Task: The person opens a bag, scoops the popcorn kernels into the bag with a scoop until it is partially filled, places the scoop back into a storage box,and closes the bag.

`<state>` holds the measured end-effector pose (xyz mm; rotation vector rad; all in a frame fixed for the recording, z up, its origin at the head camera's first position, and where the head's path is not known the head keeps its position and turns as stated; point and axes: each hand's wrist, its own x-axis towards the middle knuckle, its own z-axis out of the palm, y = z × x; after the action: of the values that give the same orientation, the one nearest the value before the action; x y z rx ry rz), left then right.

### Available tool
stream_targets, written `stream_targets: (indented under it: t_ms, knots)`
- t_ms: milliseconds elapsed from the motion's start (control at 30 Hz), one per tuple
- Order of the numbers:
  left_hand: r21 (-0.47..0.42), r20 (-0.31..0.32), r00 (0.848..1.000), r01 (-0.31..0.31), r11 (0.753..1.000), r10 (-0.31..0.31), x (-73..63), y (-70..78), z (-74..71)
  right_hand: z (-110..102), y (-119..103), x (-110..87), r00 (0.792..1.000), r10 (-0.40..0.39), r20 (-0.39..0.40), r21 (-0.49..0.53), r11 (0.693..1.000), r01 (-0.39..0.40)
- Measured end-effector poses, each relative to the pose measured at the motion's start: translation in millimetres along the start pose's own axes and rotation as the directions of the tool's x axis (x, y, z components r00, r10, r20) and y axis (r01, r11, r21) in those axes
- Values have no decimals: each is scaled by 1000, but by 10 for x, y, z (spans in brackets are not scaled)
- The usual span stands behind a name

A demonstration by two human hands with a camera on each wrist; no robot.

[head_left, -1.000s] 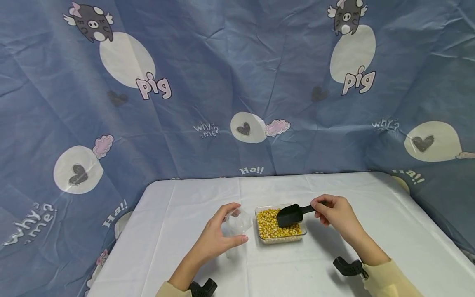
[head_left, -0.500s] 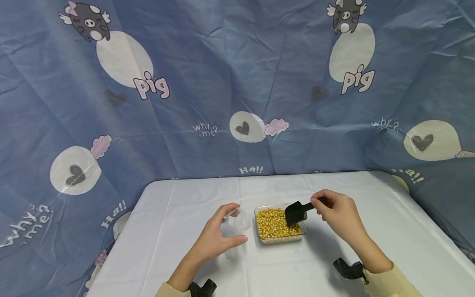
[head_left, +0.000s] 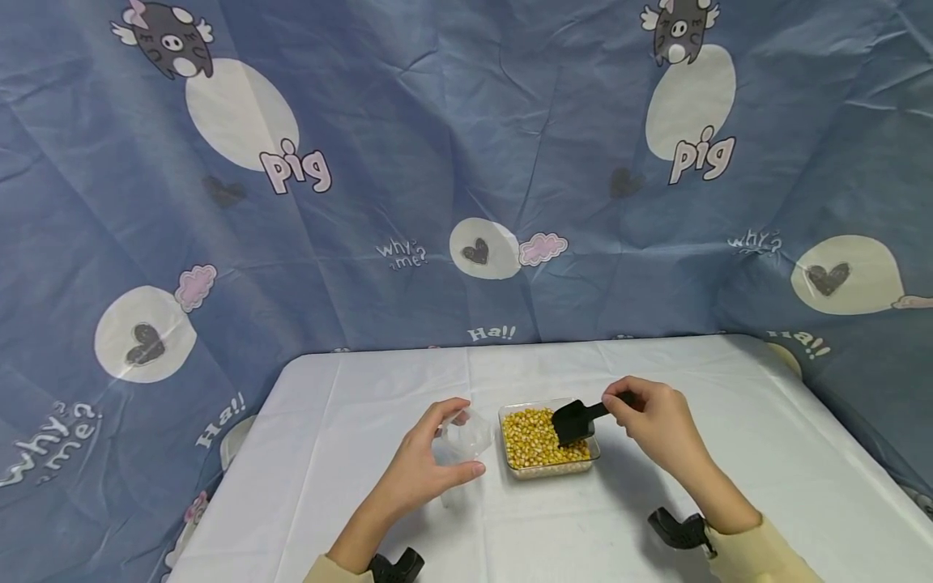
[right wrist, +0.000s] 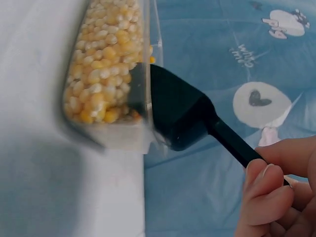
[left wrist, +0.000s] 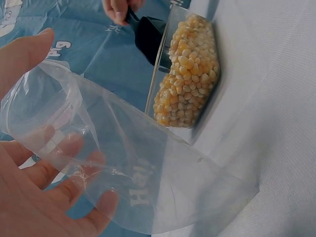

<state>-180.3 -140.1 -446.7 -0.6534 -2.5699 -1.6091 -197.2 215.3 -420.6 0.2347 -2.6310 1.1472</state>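
My left hand [head_left: 423, 465] holds a clear plastic bag [left wrist: 143, 158] by its mouth, thumb and fingers spread wide around the opening. The bag hangs down and looks empty. To its right stands a clear rectangular box [head_left: 552, 470] filled with yellow corn kernels [head_left: 526, 437]. My right hand [head_left: 656, 421] pinches the handle of a black scoop [right wrist: 180, 106] between thumb and fingers. The scoop's blade reaches over the box's right wall, its tip down in the kernels, as the right wrist view shows through the clear wall.
A white cloth covers the table [head_left: 539, 534]. Behind it hangs a blue curtain [head_left: 408, 316] with pig prints. Black devices [head_left: 681, 530] are strapped at both wrists, near the cream sleeves [head_left: 761, 555].
The scoop has been drawn right along the kernels, then pushed back left and slightly down into them. My left hand and the bag have stayed almost still.
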Motion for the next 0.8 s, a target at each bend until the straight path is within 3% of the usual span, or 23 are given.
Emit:
stream_targets:
  t_ms: [333,633,800]
  knots:
    - [2,14,1000,-20,1000,20,3,5,-9,82,215,66,990,109,94,192,973,-126]
    - [12,12,1000,-18,1000,18,-1,13,-13,185,317,75,964,199,179,362,897,-252]
    - [10,11,1000,-22,1000,21,-7,4,-19,268,383,75,952,217,214,398,871,-288]
